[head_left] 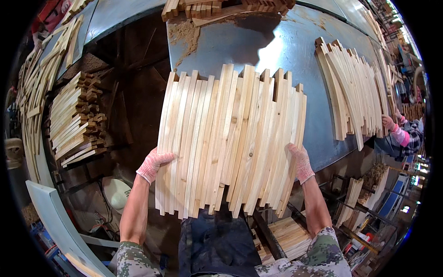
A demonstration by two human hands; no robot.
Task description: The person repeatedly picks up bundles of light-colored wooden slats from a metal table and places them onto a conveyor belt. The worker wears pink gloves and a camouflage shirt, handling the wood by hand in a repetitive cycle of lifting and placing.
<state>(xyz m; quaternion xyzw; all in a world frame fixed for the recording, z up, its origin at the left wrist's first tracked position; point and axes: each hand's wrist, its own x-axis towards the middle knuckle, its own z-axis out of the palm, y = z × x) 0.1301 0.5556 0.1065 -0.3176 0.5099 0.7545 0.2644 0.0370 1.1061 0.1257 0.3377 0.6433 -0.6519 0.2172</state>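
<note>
Right now, a broad batch of pale wooden strips [230,138] fills the middle of the frame, standing side by side with uneven ends at top and bottom. The left hand [155,165], in a pinkish knit glove, grips the batch's left edge, thumb lying over the nearest strips; the right hand [302,163], gloved alike, clasps the opposite edge, so the strips are squeezed between both. Their upper ends overlap a metal desk [214,53] in view; whether they touch it, I cannot tell. Sawdust [183,42] lies on that desk toward the top of the frame, close to a dark-ended wood pile [203,10]. Another stack [353,87] fans out at the upper right, with a co-worker [408,141] in a checked garment beside its lower end. At the left of the frame sits a stepped stack of shorter pieces [71,124].
</note>
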